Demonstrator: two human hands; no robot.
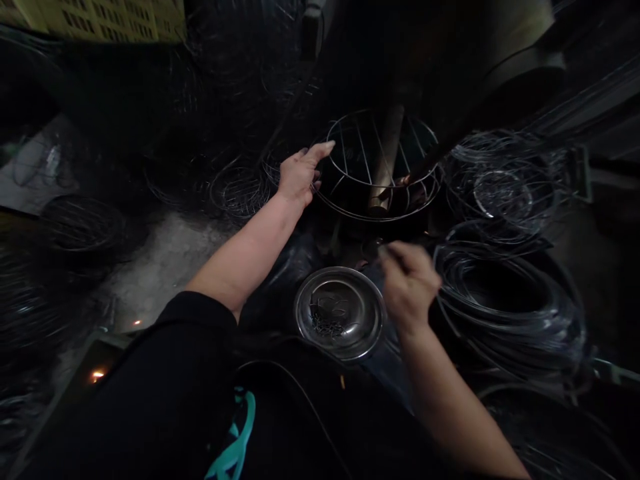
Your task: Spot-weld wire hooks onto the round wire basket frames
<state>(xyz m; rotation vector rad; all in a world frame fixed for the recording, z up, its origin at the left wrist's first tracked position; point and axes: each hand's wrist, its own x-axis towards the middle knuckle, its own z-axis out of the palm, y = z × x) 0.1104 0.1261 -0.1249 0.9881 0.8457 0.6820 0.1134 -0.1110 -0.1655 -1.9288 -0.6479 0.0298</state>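
My left hand (300, 175) reaches forward and grips the left rim of a round wire cage (380, 167) that sits on a post under a dark machine; the index finger points out along the rim. My right hand (407, 283) hovers just right of a shiny metal bowl (340, 312), its fingers pinched together on something too small and blurred to name. The bowl holds several small bent wire pieces. Both forearms are bare past black sleeves.
Finished wire cages (240, 190) lie stacked at left and right (503, 193). A thick coil of wire rings (510, 307) sits at the right. A yellow crate (100, 19) is at top left. A grey floor patch (160, 267) shows at left, with small glowing sparks.
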